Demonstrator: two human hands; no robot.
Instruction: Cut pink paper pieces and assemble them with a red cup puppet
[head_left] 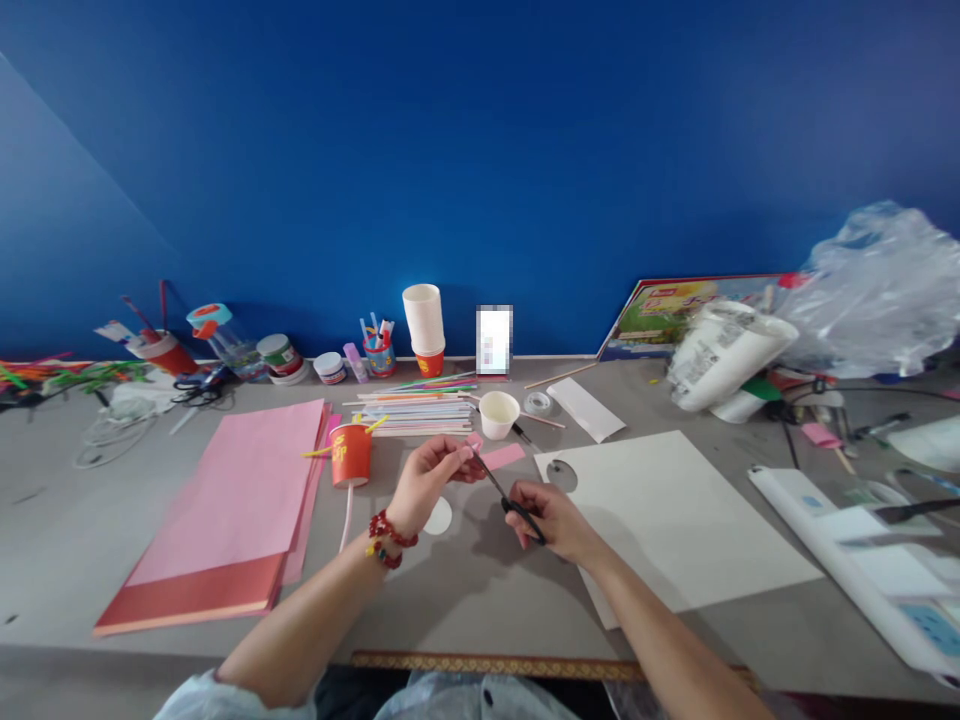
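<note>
My left hand (435,478), with red beads on its wrist, pinches a small piece of pink paper (474,441) above the table. My right hand (546,518) grips a pair of black-handled scissors (495,484), whose blades reach up to that paper. Behind the fingers lies a pink paper strip (504,457). A white paper disc (438,516) rests below my left hand. To the left stands a red paper cup (350,456) with yellow sticks at its sides and a pale straw beneath. Beyond my hands is a white paper cup (499,414).
Pink and red paper sheets (225,490) lie at left. On the right are a large white sheet (675,530) with a round hole and a power strip (840,570). Paper straws (420,412), stacked cups (424,320) and a plastic bag (877,290) sit toward the blue wall.
</note>
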